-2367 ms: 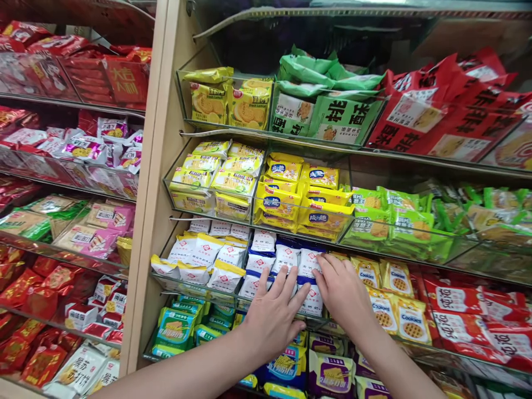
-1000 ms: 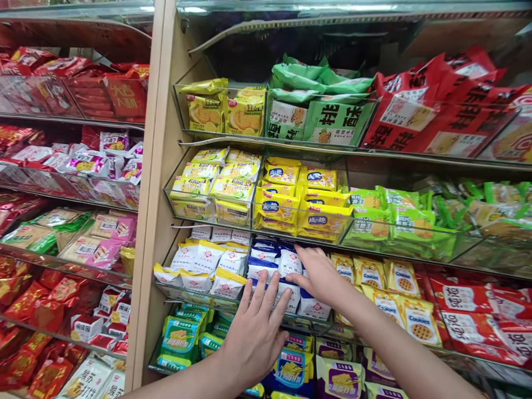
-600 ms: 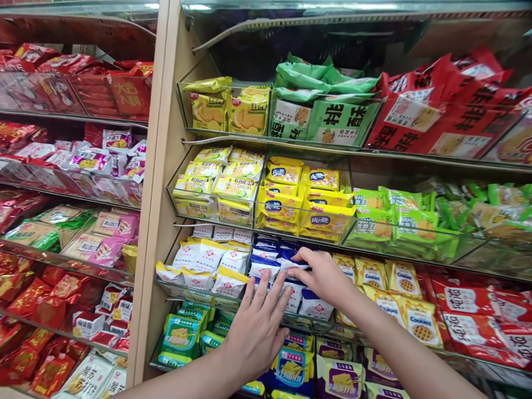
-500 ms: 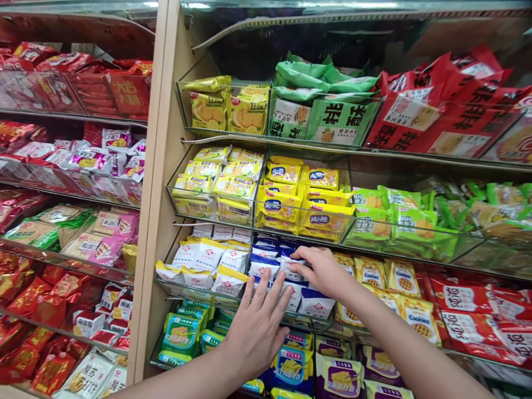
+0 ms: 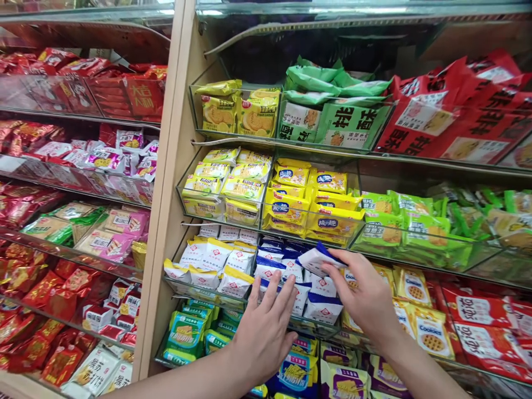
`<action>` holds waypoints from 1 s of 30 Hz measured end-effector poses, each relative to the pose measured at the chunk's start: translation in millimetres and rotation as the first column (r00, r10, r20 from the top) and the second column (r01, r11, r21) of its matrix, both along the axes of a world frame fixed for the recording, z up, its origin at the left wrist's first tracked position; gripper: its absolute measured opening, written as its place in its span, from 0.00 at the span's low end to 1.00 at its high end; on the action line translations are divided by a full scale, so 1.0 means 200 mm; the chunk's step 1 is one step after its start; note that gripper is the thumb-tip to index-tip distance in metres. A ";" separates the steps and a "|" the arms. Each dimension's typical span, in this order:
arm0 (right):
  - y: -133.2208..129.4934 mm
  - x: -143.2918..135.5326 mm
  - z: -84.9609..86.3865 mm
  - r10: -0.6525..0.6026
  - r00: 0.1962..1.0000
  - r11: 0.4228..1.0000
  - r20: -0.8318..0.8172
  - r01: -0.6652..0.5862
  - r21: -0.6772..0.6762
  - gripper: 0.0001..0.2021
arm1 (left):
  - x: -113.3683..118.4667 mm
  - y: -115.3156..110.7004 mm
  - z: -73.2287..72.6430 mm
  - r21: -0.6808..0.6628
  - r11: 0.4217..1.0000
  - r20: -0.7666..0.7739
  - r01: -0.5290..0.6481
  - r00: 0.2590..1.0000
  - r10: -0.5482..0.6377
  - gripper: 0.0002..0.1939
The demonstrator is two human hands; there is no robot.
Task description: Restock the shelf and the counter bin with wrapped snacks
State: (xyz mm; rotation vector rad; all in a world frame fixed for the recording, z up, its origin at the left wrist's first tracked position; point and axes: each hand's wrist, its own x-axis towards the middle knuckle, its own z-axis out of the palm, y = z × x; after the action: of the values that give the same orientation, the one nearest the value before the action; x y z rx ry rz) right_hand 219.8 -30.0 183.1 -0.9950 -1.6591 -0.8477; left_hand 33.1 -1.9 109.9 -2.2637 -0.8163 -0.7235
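Note:
Between the thumb and fingers of my right hand (image 5: 363, 291) is a white-and-blue snack packet (image 5: 316, 259), tilted and raised above the others of its kind. My left hand (image 5: 268, 324) lies with fingers stretched and spread over the front of the same bin, its fingertips on the white-and-blue packets there. More of these packets, such as a front one (image 5: 323, 308), sit in rows below and beside the held one. Left of them are white packets with yellow edges (image 5: 236, 281) in the neighbouring compartment.
Clear-fronted bins fill the shelves. Yellow packets (image 5: 286, 208) lie on the shelf above, with green packets (image 5: 426, 227) to their right. Cookie packets (image 5: 434, 335) stand right of my right hand. A wooden upright (image 5: 166, 183) divides this rack from the left one.
My right hand has closed on a white-and-blue packet and lifted it up and to the right out of its row. My left hand stays over the bin. The view has shifted slightly.

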 end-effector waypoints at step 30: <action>-0.12 0.26 -0.27 -0.114 0.822 0.948 -0.558 -0.079 -0.309 0.18 | 0.11 0.15 0.39 -0.217 0.976 -0.022 -0.017 1.000 0.012 0.42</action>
State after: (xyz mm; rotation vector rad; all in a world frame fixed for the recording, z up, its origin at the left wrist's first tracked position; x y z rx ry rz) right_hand 271.8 -54.5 129.9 -1.3359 -1.2743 -0.2332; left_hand 54.6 28.9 188.2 -2.4516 -0.9412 -0.6285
